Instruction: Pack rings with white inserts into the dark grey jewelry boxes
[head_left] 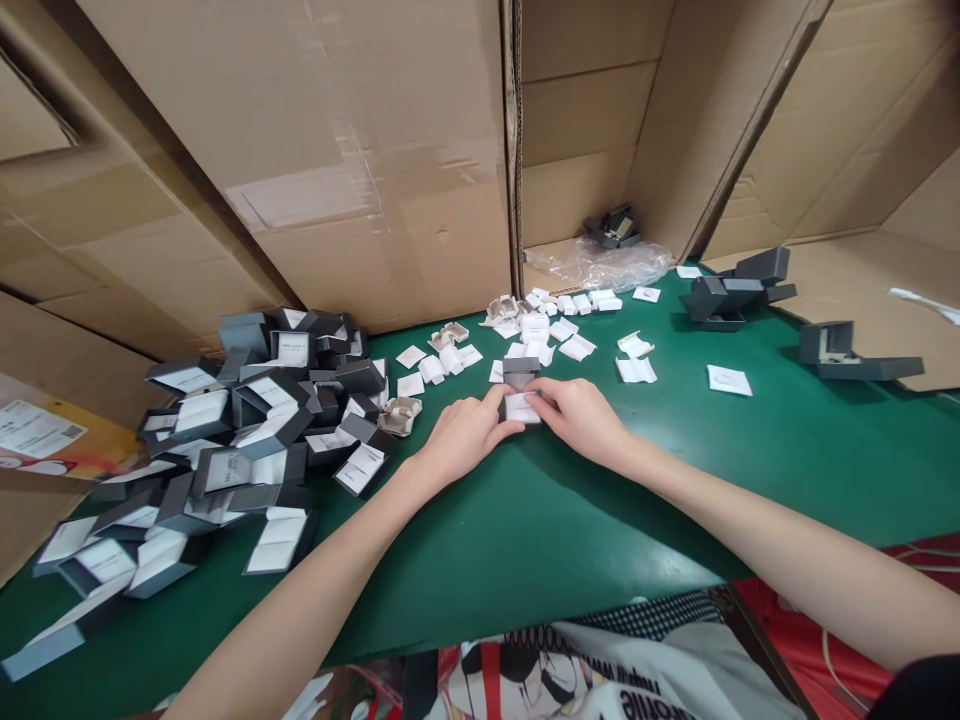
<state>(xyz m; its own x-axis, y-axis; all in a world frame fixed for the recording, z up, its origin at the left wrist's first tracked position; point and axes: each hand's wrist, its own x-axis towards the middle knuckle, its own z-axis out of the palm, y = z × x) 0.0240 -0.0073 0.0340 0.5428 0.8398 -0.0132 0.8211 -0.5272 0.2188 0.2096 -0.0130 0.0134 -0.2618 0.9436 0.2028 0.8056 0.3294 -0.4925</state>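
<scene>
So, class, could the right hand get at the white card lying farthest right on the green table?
Probably yes: the right hand would have to leave the box, but nothing seems to block the way across the table to the card.

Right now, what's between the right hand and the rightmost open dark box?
In the head view: a white card and, nearer the right hand, two folded white inserts.

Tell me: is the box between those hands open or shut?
The box is open: its grey half and white-lined half are spread apart.
</scene>
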